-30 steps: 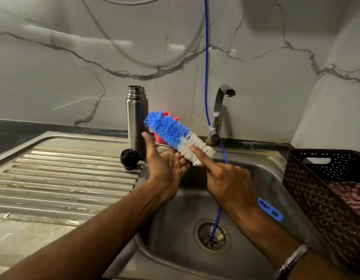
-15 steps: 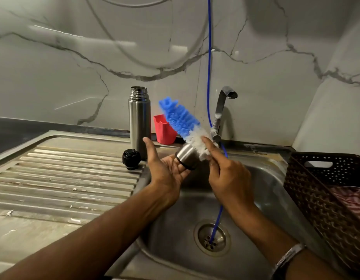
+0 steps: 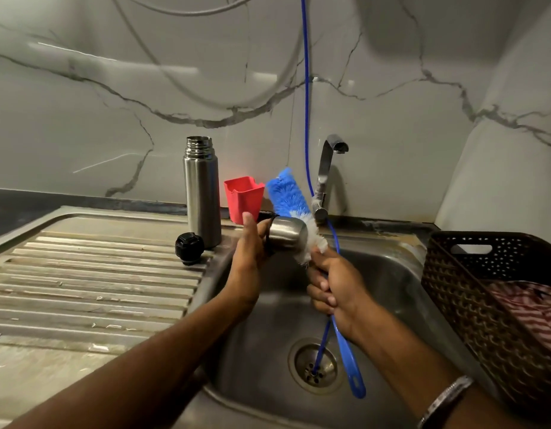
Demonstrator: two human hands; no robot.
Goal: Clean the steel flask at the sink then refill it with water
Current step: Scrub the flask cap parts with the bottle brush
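Two hands work over the sink (image 3: 401, 283): your left hand (image 3: 251, 252) grips the steel cup lid (image 3: 286, 233), and your right hand (image 3: 336, 286) is curled round the bottle brush (image 3: 288, 196) handle, bristles touching the lid. The steel flask (image 3: 202, 193) stands upright and uncapped on the drainboard (image 3: 91, 274), its black stopper (image 3: 189, 248) just beside its base.

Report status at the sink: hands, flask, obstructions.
Left hand holds steel cup lid; right hand grips bottle brush. Flask upright, uncapped, on drainboard. Nothing blocking.
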